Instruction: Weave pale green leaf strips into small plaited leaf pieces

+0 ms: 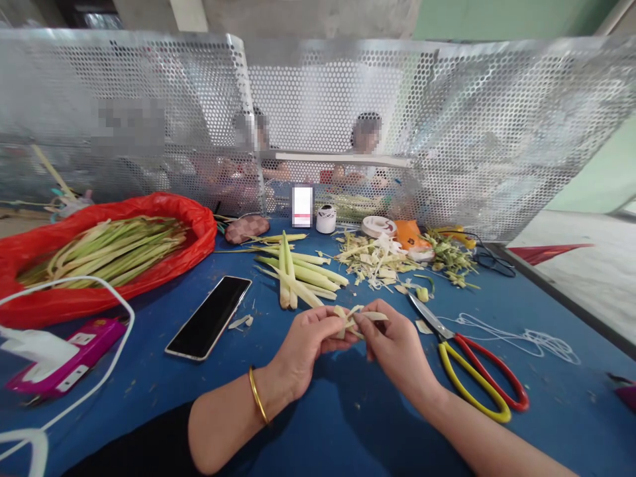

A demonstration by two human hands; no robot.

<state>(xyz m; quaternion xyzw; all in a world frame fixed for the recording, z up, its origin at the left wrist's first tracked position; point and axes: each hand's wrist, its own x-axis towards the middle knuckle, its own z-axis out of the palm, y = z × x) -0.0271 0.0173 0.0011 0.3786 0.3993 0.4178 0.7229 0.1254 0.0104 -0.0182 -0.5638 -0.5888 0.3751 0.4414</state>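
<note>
Both hands meet above the blue table (pixel 318 437), closed on a small piece of folded pale leaf strips (pixel 348 319). My left hand (pixel 311 341) pinches it from the left, thumb on top. From the right, my right hand (pixel 395 341) grips the strips between thumb and fingers, and one strip end sticks out past the fingertips. Just beyond the hands lie several pale green leaf stalks (pixel 308 271), two of them crossing over the others. Scissors (pixel 464 361) with one red and one yellow handle rest open to the right of my right hand.
A red plastic bag (pixel 199 218) of long leaves (pixel 119 248) sits at left, near a black phone (pixel 211 318) and a purple power strip (pixel 74 358). Leaf scraps (pixel 375 258), tape (pixel 379 226) and white string (pixel 531 341) lie right. People sit behind a perforated metal screen (pixel 318 86).
</note>
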